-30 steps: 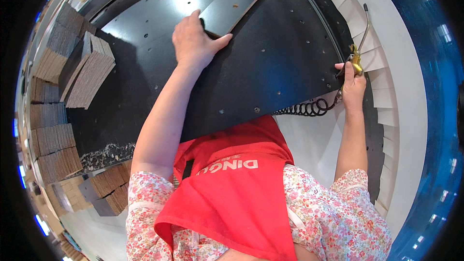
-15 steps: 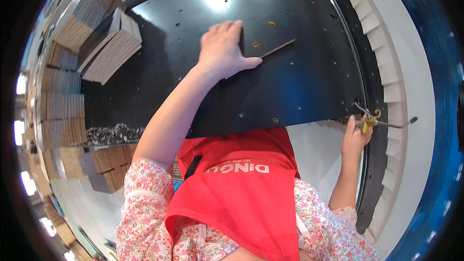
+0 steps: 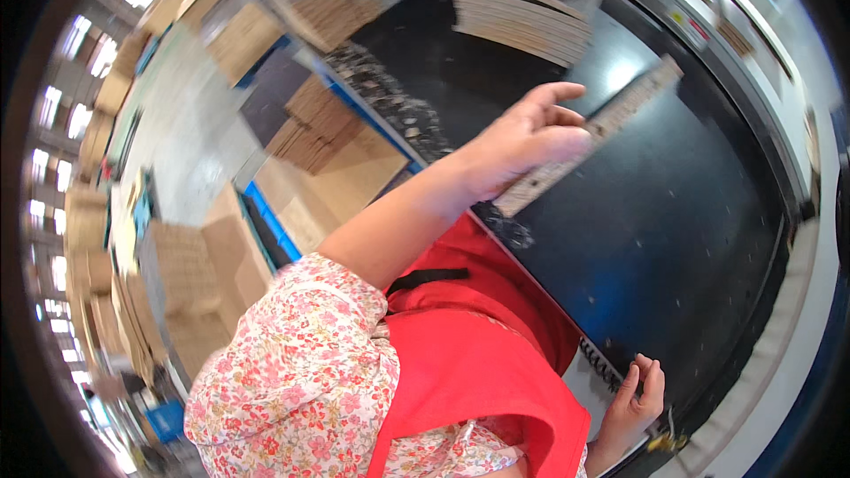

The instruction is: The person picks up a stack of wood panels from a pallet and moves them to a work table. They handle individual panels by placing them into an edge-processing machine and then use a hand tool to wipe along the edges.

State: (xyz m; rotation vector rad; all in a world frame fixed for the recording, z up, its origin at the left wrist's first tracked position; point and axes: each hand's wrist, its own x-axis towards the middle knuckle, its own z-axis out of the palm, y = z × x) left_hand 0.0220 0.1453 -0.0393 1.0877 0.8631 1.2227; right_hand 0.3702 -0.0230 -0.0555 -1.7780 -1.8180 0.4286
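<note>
My left hand (image 3: 549,131) is closed around a long, narrow, speckled board strip (image 3: 624,106). The strip slants over the black tabletop (image 3: 602,265), its thumb side facing me and the other fingers beyond it. Small pale spots or holes dot its face, blurred by motion. At the table's near right edge is my right hand (image 3: 642,394), fingers bent with a gap to the thumb and nothing visible between them. Close below that hand is a yellow fitting (image 3: 668,443). A dark coiled cord or spring (image 3: 598,363) runs along the table edge beside it.
A stack of boards (image 3: 518,22) lies on the far part of the tabletop. More board stacks (image 3: 332,0) stand at the far left. Brown boards and cartons (image 3: 319,133) sit beyond the left table edge. A pale padded rim (image 3: 770,363) curves along the right side.
My view has turned left. My left hand has gone from resting flat on the black surface to gripping the strip. My right hand has come away from the yellow fitting.
</note>
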